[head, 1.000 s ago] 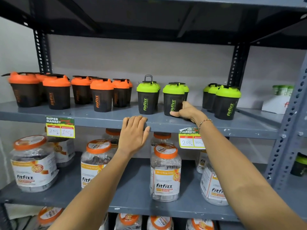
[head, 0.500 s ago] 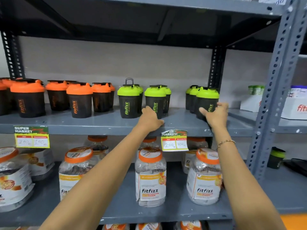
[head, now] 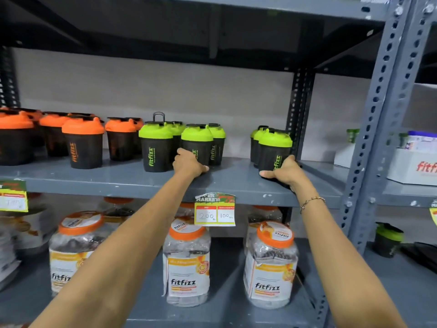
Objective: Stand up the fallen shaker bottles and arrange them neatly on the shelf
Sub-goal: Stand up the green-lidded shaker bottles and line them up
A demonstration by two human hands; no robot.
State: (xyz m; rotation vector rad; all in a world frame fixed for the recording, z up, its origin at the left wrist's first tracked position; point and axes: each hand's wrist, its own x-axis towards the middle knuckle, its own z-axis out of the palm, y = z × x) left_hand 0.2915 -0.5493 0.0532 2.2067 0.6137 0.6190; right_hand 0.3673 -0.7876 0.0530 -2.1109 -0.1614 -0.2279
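Black shaker bottles stand upright on the grey middle shelf (head: 118, 179). Several with orange lids (head: 83, 143) fill the left part. Green-lidded ones stand in the middle and at the right. My left hand (head: 188, 163) wraps the base of a middle green-lidded shaker (head: 197, 140), next to another green-lidded shaker (head: 156, 147). My right hand (head: 285, 171) grips the base of the front right green-lidded shaker (head: 275, 147), which has two more close behind it. Between the two green groups lies a gap of bare shelf.
Clear fitfizz jars with orange lids (head: 186, 259) stand on the shelf below. A price tag (head: 214, 209) hangs from the shelf's front edge. A perforated upright post (head: 380, 114) rises just right of my right hand. White boxes (head: 413, 162) sit beyond the post.
The view has swung right. My left hand rose from the shelf edge onto the middle green shaker. My right hand left that shaker and took hold of the front right one.
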